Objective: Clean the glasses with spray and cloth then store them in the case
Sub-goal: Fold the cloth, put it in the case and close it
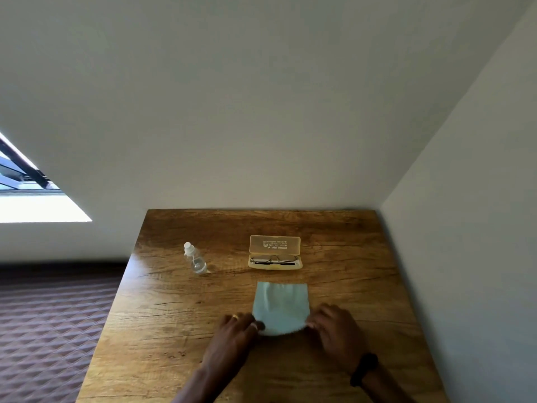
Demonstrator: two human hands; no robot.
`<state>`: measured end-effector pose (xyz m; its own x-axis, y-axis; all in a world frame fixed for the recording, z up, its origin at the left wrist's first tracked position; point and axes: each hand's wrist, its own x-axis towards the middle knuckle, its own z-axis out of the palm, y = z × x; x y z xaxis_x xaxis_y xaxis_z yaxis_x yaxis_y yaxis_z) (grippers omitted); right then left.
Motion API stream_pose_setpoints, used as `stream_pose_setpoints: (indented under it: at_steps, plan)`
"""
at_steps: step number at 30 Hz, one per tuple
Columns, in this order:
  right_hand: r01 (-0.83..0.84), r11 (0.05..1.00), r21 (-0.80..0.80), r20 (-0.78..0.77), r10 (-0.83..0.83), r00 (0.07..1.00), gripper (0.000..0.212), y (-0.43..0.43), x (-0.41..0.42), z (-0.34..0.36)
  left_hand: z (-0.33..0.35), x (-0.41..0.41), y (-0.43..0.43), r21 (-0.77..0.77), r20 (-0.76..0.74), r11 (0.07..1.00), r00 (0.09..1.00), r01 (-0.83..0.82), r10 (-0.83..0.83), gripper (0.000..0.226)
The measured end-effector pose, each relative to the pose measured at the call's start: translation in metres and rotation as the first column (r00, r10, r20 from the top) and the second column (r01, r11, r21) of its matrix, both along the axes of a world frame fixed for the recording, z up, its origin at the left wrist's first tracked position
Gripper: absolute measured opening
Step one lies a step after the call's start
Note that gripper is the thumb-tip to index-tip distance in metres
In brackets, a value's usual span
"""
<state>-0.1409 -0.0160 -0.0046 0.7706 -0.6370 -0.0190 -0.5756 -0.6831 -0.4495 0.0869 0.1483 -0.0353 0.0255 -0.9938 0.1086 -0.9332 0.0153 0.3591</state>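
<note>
- Left hand (236, 330) is seen palm down at the near left corner of the cloth (280, 306); fingers (255, 325) are curled in tight and the corner is pinched between thumb and forefinger.
- A ring (234, 317) is worn on one left finger.
- Right hand (337, 327) is set at the near right corner of the cloth; fingers are bent and closed, with the corner gripped at the fingertips (311, 324).
- A dark band (364, 369) is worn on the right wrist.
- The cloth, pale blue, is spread flat on the table (174, 330) between and just beyond both sets of fingers; its near edge is lifted slightly and bunched where it is pinched.
- Whether the far edge is folded under cannot be told.
- The case (275, 253) lies beyond the fingers, past the far edge of the cloth and apart from it; the lid is open and stands upright at the back.
- The glasses (274, 259) are seen lying inside the lower half of the case, untouched by either hand.
- The spray (195, 258), a small clear bottle with a white cap, stands beyond and to the left of the left fingers, well apart from the cloth and beside the case with a gap between.
- Neither bottle nor case is touched by any finger.
</note>
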Motion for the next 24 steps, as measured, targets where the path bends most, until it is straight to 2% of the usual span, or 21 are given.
stream_pose_setpoints:
  at_steps: [2, 4, 7, 11, 17, 20, 22, 23, 24]
  plan:
    - [-0.029, 0.999, 0.015, -0.047, 0.03, 0.998, 0.028, 0.015, -0.015, -0.016, -0.012, -0.011, 0.02, 0.013, 0.039, 0.999, 0.998, 0.041, -0.042, 0.024]
    - [-0.038, 0.999, 0.005, -0.043, 0.038, 0.998, 0.018, 0.028, -0.028, -0.026, -0.013, -0.02, 0.035, 0.029, 0.039, 0.998, 0.997, 0.062, -0.063, 0.021]
    - [-0.057, 0.998, -0.033, -0.005, 0.057, 0.998, 0.008, 0.045, -0.04, -0.031, -0.016, -0.025, 0.05, 0.053, 0.08, 0.995, 0.993, 0.085, -0.089, 0.035]
    - [-0.101, 0.992, -0.077, -0.034, 0.098, 0.995, 0.004, 0.061, -0.052, -0.035, -0.016, -0.029, 0.059, 0.076, 0.084, 0.996, 0.995, 0.042, -0.048, 0.022]
    - [-0.096, 0.992, -0.082, -0.117, 0.087, 0.989, 0.003, 0.066, -0.054, -0.042, -0.021, -0.027, 0.06, 0.122, 0.034, 0.992, 0.999, -0.04, 0.036, 0.024]
    - [-0.104, 0.99, -0.094, -0.13, 0.091, 0.987, 0.013, 0.06, -0.052, -0.037, -0.012, -0.027, 0.061, 0.057, 0.052, 0.998, 0.998, -0.03, 0.027, 0.023]
    - [-0.022, 0.993, -0.116, -0.083, 0.012, 0.996, 0.016, 0.054, -0.046, -0.031, -0.008, -0.024, 0.056, -0.017, 0.011, 0.993, 0.993, -0.121, 0.121, 0.023]
    - [0.027, 0.992, -0.125, -0.086, -0.038, 0.996, 0.025, 0.05, -0.041, -0.03, -0.007, -0.021, 0.05, -0.012, -0.01, 0.984, 0.984, -0.178, 0.178, 0.029]
    - [0.063, 0.991, -0.121, -0.116, -0.078, 0.99, 0.037, 0.045, -0.036, -0.03, -0.008, -0.016, 0.043, 0.057, -0.01, 0.974, 0.976, -0.218, 0.219, 0.038]
